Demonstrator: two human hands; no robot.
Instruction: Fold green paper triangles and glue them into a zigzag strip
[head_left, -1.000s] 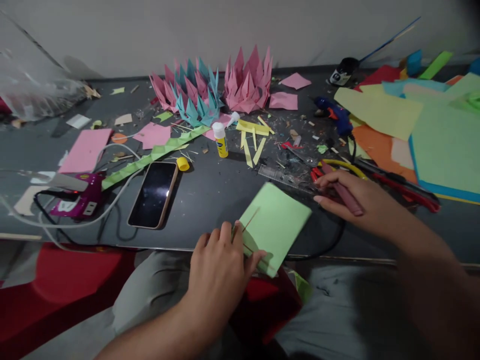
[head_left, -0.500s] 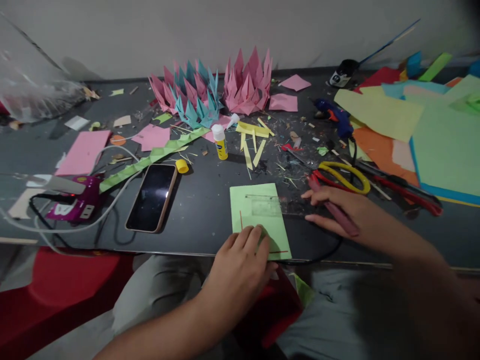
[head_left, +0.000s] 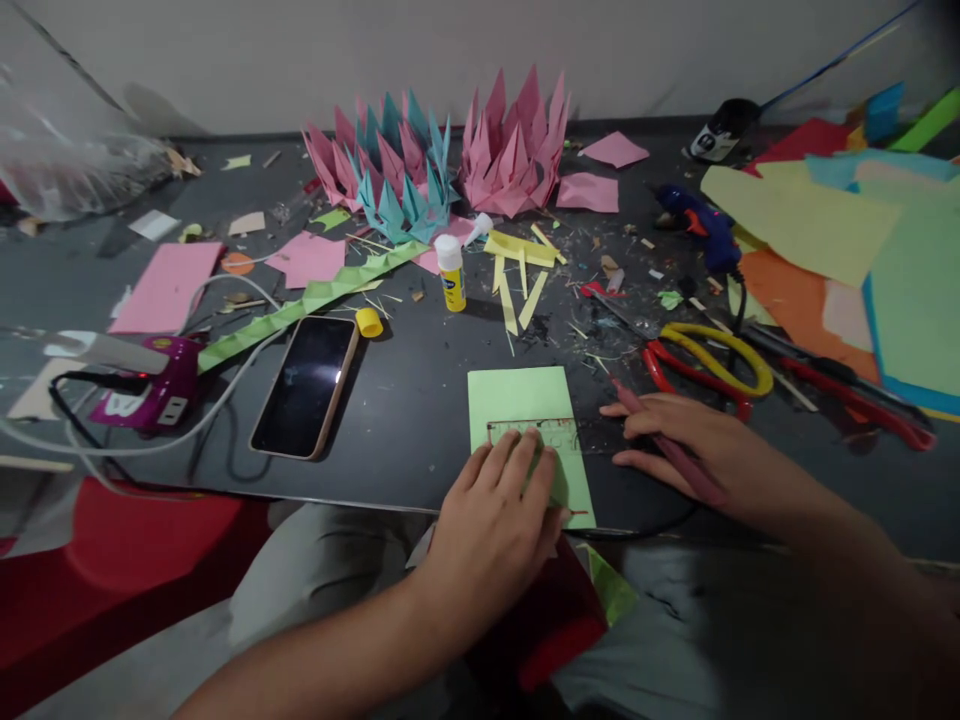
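Observation:
On the dark table lies a light green sheet of paper (head_left: 517,390) with a red line near its lower edge. A clear plastic ruler (head_left: 559,436) rests across it and sticks out past the right side. My left hand (head_left: 491,515) lies flat over ruler and paper, fingers stretched out, covering part of both. My right hand (head_left: 701,440) grips a dull red pen (head_left: 684,467), tip pointing up and left, with its fingertips at the ruler's right end.
Behind stand pink and blue folded-paper crowns (head_left: 514,150) and a glue stick (head_left: 451,275). A phone (head_left: 306,385) and purple adapter (head_left: 154,390) lie left. Scissors (head_left: 716,360), a cutter (head_left: 847,385), a glue gun (head_left: 701,225) and coloured sheets (head_left: 802,225) are on the right.
The ruler has moved down the green paper, toward me. My left hand has shifted slightly up and right onto it. The right hand still holds the pen; the view has tilted a little.

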